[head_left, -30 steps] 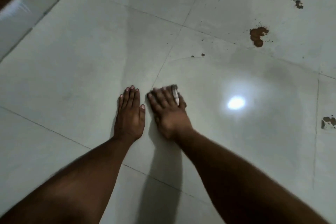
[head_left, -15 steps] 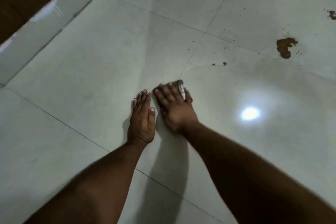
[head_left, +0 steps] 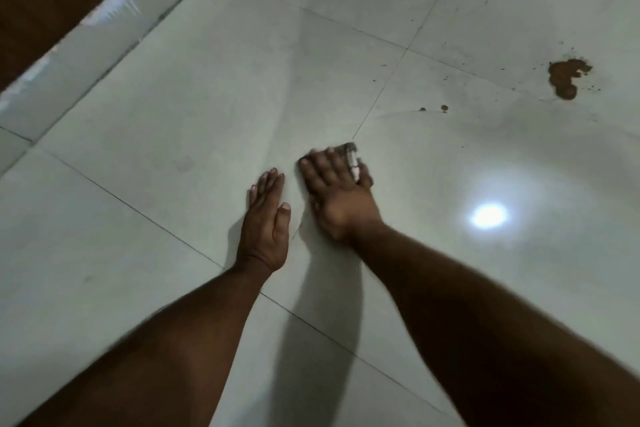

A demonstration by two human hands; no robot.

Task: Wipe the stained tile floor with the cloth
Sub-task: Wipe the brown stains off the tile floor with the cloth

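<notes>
Right now, pressing flat on a small wad of cloth (head_left: 350,158) just above the centre of the frame: right hand (head_left: 337,191), fingers spread and laid over the fabric, palm bearing down rather than pinching, only a pale, dark-edged corner of the wad poking out past the fingertips at the upper right of the hand. Soft, light and crushable by the look of it, likely damp and grubby; best handled bunched under the palm and finger pads, since a loose edge would probably fold or slip on glossy tile. Just beside it to the left, not touching: left hand (head_left: 266,222), flat and open on the tile floor (head_left: 166,87), fingers together, holding nothing, apparently propping body weight. Both forearms running down to the lower edge of the frame. Grout lines crossing close above the cloth. Further out, upper right of the frame: a large brown stain (head_left: 566,78), well apart from the cloth and unwiped; two small brown specks (head_left: 444,108) between it and the hand; more speckling and another smear at the top edge. Centre right: a bright lamp glare (head_left: 489,215) on the sheen. Upper left: a pale skirting strip against dark wood. Judging by the remaining marks, plenty left to do.
</notes>
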